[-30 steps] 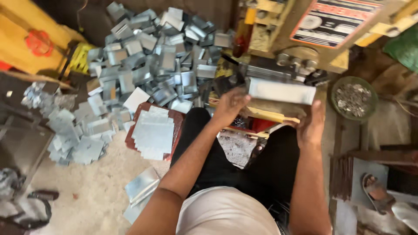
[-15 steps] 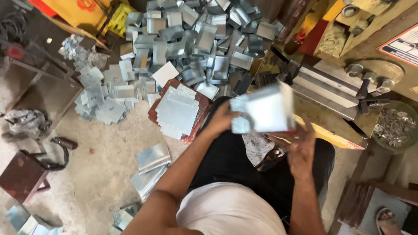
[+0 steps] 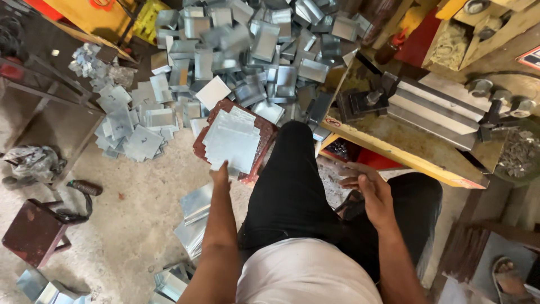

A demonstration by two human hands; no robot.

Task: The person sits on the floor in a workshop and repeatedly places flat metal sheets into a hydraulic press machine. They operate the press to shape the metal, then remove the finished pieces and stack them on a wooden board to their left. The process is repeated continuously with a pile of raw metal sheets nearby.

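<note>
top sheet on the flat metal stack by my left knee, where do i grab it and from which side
Probably by its near edge, coming from your side. The stack of flat metal sheets lies level on a dark red tray, and its near edge overhangs toward you, right where the left hand reaches. Fingers can likely slip under that free edge; the far side is crowded by the pile of bent metal pieces.

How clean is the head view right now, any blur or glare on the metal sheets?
Head view: daylight is even and soft, with no hard shadows. The flat sheet stack by the left hand is sharp, with a mild pale sheen. Part of the heap of bent metal pieces looks smeared by motion blur. The right hand is clear; edges bow slightly from the wide lens.
</note>
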